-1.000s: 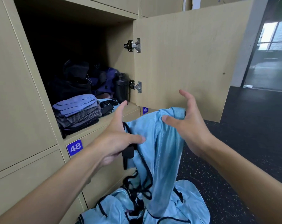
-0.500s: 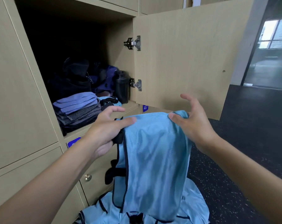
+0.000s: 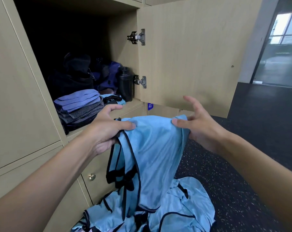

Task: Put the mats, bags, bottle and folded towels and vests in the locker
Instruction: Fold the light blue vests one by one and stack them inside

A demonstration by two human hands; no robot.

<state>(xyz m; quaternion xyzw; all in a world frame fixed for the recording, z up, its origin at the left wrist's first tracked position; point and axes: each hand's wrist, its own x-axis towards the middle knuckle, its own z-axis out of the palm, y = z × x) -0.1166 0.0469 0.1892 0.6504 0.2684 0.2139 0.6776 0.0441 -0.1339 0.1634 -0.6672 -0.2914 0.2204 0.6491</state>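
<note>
Hands, two, hold one light-blue vest (image 3: 153,144) before the open locker (image 3: 121,47): left hand (image 3: 105,131) gripping its top edge, right hand (image 3: 202,126) pinning the other corner under the thumb, fingers splayed. One bottle (image 3: 125,84) and one towel stack (image 3: 80,104) sit inside, with bare shelf front right. Bags (image 3: 74,72) behind are lost in shadow, and the floor heap (image 3: 183,206) is uncountable.

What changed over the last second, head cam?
The left hand and right hand drew apart, spreading the bunched blue vest into a flat panel; both keep their grip on its top edge. The folded towels, black bottle, open locker door and floor vest pile unchanged.
</note>
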